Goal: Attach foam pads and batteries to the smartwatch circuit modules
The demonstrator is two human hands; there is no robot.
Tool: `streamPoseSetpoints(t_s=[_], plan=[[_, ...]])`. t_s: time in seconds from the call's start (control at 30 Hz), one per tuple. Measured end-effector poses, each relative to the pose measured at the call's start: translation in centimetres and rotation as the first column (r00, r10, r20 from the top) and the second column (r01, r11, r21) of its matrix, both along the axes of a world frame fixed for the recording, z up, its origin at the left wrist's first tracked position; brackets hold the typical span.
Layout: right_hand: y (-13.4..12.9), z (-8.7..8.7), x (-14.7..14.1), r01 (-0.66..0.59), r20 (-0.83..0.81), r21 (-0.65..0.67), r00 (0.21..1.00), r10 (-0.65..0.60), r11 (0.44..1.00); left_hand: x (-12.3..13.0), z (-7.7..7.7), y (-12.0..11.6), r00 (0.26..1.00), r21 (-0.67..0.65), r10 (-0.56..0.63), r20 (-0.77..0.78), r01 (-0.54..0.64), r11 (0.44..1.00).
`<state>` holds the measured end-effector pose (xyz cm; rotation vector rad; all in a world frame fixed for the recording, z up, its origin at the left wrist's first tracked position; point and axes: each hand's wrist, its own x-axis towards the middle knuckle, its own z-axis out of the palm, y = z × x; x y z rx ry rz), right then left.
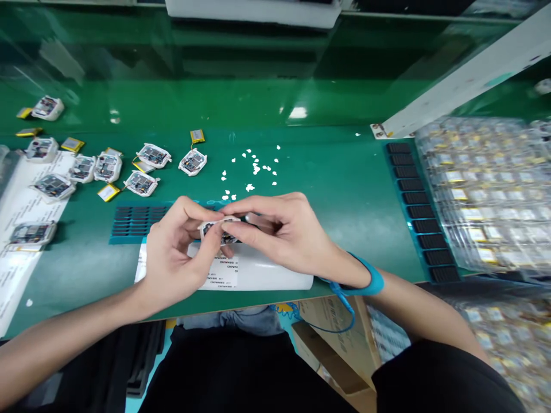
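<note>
My left hand [183,249] is closed on a small white device housing [207,229] with a circuit board inside, held above the bench near its front edge. On the housing's right side, the thumb and forefinger of my right hand [279,229] pinch the same piece. A pale, slim stick-like object [259,221] shows beneath my right fingers; its kind is hidden. Beneath both hands lies a sheet of printed labels [221,274] with a white backing. Small white stickers or pads [256,168] are scattered beyond my hands.
Several similar housings [142,182] with yellow batteries [108,191] lie at the left. Black strips on a blue sheet [140,221] sit behind my left hand; black pads [422,212] line the right. Stacked clear trays [486,195] stand far right. A blue wrist strap [371,281] trails a cord.
</note>
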<state>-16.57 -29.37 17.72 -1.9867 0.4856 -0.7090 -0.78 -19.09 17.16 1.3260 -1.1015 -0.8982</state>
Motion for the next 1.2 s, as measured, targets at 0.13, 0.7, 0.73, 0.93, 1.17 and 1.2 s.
streamPoseSetpoints(t_s=[0.13, 0.7, 0.73, 0.93, 1.17, 1.2], plan=[[-0.2, -0.5, 0.2, -0.042, -0.01, 0.149, 0.999, 0.044, 0.988, 0.1, -0.8, 0.5, 0.992, -0.033, -0.027, 0.126, 0.032, 0.999], [-1.6, 0.2, -0.5, 0.029, 0.195, 0.013, 0.98, -0.031, 1.0, 6.7, -0.2, -1.9, 0.969, 0.021, -0.069, 0.236, 0.066, 0.998], [-1.6, 0.2, -0.5, 0.012, 0.181, -0.024, 0.983, -0.007, 1.0, 6.9, -0.6, -1.9, 0.966, 0.047, -0.037, 0.256, 0.026, 0.999], [-1.7, 0.6, -0.3, -0.163, -0.064, 0.171, 0.982, 0.176, 0.972, 5.1, -2.3, -3.9, 0.961, 0.031, 0.094, 0.259, -0.105, 0.994], [-2.0, 0.5, 0.1, -0.083, 0.091, 0.434, 0.995, 0.048, 0.897, 5.2, 0.4, -0.2, 0.897, -0.15, 0.093, 0.432, -0.03, 0.988], [-2.1, 0.7, 0.1, -0.053, 0.099, 0.439, 0.995, 0.011, 0.897, 5.1, 0.9, 1.1, 0.863, -0.129, -0.049, 0.502, 0.131, 0.983]])
